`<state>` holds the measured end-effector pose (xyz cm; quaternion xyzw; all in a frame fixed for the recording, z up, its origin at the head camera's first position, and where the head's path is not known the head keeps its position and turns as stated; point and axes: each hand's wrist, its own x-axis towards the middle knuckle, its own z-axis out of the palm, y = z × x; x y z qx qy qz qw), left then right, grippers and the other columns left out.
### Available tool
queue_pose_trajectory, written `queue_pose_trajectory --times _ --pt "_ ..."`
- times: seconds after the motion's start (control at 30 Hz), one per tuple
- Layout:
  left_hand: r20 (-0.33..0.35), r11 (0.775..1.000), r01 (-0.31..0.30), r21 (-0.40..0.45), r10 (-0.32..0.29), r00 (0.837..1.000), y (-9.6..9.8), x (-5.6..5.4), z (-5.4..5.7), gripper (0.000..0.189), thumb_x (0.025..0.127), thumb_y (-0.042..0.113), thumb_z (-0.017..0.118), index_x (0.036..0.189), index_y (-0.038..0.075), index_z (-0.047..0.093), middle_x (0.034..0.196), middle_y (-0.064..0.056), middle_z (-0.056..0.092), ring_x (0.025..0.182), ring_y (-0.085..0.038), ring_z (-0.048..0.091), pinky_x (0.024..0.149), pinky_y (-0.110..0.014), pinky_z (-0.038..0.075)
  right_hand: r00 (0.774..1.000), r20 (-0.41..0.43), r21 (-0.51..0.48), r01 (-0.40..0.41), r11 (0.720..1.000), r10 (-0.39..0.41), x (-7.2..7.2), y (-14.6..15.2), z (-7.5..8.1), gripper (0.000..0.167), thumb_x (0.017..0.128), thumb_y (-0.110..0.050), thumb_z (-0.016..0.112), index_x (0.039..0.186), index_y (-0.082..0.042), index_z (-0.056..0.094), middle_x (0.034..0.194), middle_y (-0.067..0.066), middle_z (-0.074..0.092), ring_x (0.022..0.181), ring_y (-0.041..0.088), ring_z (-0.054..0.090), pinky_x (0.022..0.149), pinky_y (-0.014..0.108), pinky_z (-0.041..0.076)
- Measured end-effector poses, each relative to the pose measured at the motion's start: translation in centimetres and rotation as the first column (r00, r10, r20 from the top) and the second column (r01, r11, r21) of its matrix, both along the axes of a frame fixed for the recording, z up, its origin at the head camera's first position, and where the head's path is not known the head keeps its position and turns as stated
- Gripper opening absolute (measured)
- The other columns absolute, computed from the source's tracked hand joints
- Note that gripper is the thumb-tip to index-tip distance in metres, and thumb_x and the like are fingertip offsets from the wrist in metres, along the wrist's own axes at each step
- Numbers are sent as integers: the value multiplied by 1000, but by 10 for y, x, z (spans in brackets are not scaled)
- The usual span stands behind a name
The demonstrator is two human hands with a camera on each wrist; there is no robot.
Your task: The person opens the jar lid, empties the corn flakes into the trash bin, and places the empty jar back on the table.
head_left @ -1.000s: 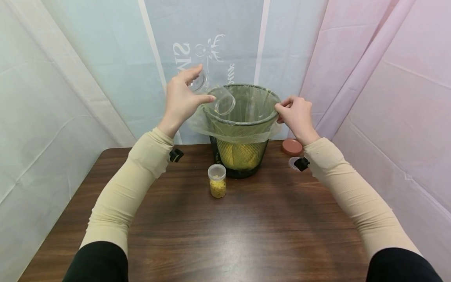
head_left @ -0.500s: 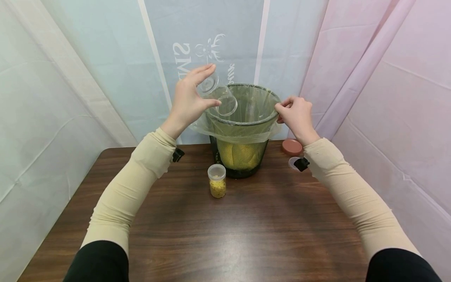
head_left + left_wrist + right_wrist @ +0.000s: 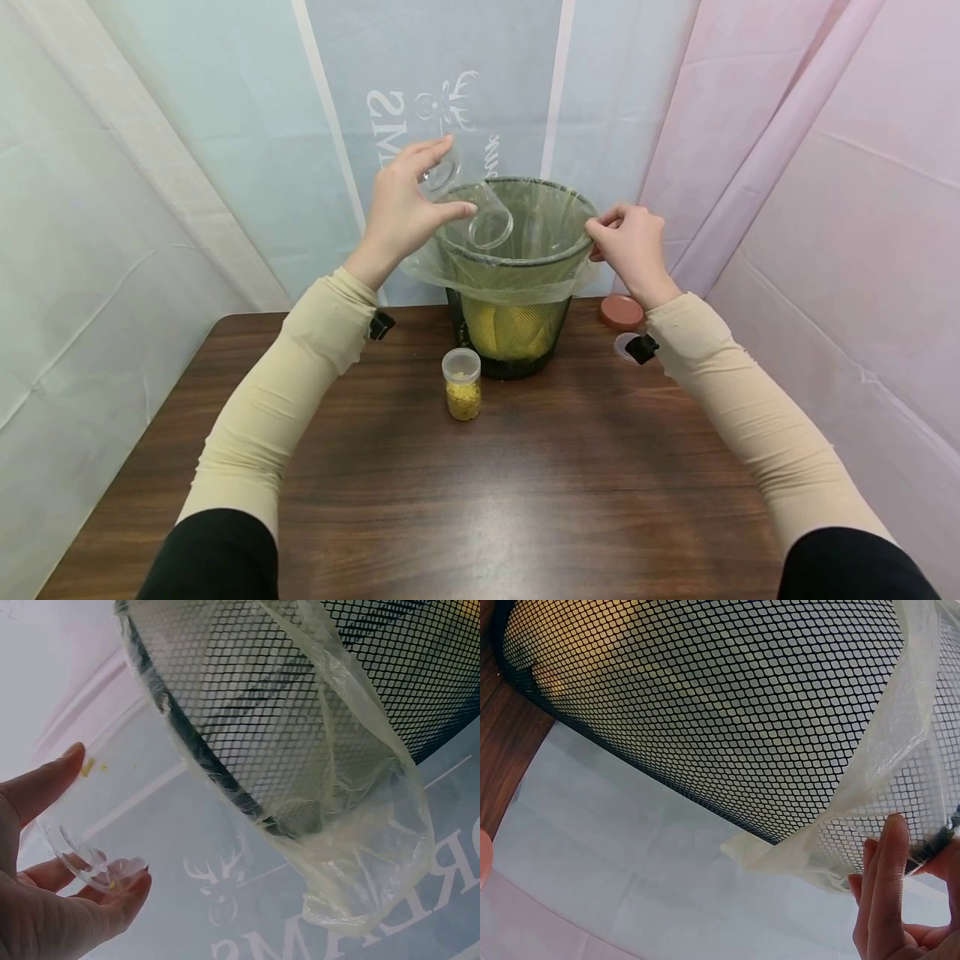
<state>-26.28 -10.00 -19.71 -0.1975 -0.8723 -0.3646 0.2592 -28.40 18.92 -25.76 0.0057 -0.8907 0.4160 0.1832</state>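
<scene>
My left hand (image 3: pixel 405 200) holds a clear plastic jar (image 3: pixel 480 204) between thumb and fingers, tilted with its mouth down over the left part of a mesh bin (image 3: pixel 517 321). In the left wrist view a few yellow bits cling inside the clear jar (image 3: pixel 112 825). A thin translucent bag (image 3: pixel 517 292) lines the black bin and folds over its rim. On the bin's right side my right hand (image 3: pixel 630 246) pinches the rim and bag edge; the right wrist view shows these fingers (image 3: pixel 889 885) at the rim. Something yellow shows through the mesh low in the bin.
A small jar (image 3: pixel 463 387) of yellow bits, with a frosted top, stands in front of the bin on the brown wooden table (image 3: pixel 480 500). A reddish lid (image 3: pixel 622 312) and a clear disc (image 3: pixel 626 347) lie at the right. Cloth curtains (image 3: pixel 225 125) surround the table.
My left hand has moved a little to the right with the clear jar, bringing its mouth farther over the bin. The right hand stays at the rim.
</scene>
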Motion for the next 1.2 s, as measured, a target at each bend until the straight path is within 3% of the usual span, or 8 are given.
queue_pose_trajectory --times 0.17,0.33,0.57,0.7,0.8,0.93,1.1,1.2 --pt "146 995 -50 90 37 989 -2 -4 -1 81 72 46 79 140 15 46 138 -2 53 121 -14 52 102 -24 40 1000 4 3 -6 1000 6 0 0 1 26 85 -27 53 96 -7 64 64 -3 68 53 8 66 69 25 56" --pt "232 965 -47 258 -14 973 -2 -6 -1 80 74 52 75 139 15 47 134 -6 55 111 -15 57 94 -26 46 1000 6 0 -7 1000 7 0 -1 1 25 85 -26 53 96 -7 64 65 -2 68 54 8 67 69 25 56" --pt "227 939 -42 341 -39 973 -2 -7 -3 72 71 51 78 129 17 53 129 -1 58 107 -14 55 90 -28 46 1000 5 -15 -10 1000 10 2 -1 1 23 85 -26 54 94 -7 64 62 -5 67 52 6 65 65 22 56" --pt "199 907 3 421 -96 975 0 -9 -6 68 69 46 81 125 16 56 124 -2 60 105 -15 57 89 -29 47 1000 9 -3 -4 1000 4 2 0 0 23 85 -27 54 94 -8 64 62 -6 67 53 7 66 68 24 56" --pt "105 947 30 319 -67 992 2 -11 -10 70 66 40 85 125 16 58 122 -3 61 106 -15 58 91 -26 46 1000 10 3 -1 1000 1 2 0 0 24 85 -27 53 94 -8 64 62 -5 67 53 7 66 69 24 56" --pt "-56 994 -19 108 25 998 4 -13 -15 75 61 35 89 128 16 59 122 -2 62 104 -13 56 90 -22 43 1000 8 -4 -3 1000 3 2 0 0 24 84 -26 53 94 -8 64 62 -5 67 53 8 66 68 24 56" --pt "-70 995 -31 93 38 997 5 -13 -16 75 62 35 88 128 16 60 120 -1 62 103 -13 56 89 -23 42 1000 3 5 0 1000 0 2 0 0 24 84 -27 53 94 -8 64 62 -4 67 53 7 66 68 24 56" --pt "-31 990 -25 136 29 999 6 -11 -15 75 64 40 87 128 14 59 121 -3 62 104 -14 57 90 -23 43 1000 -8 11 3 1000 -3 2 0 0 23 85 -26 53 93 -8 65 62 -3 67 52 7 66 68 24 55"
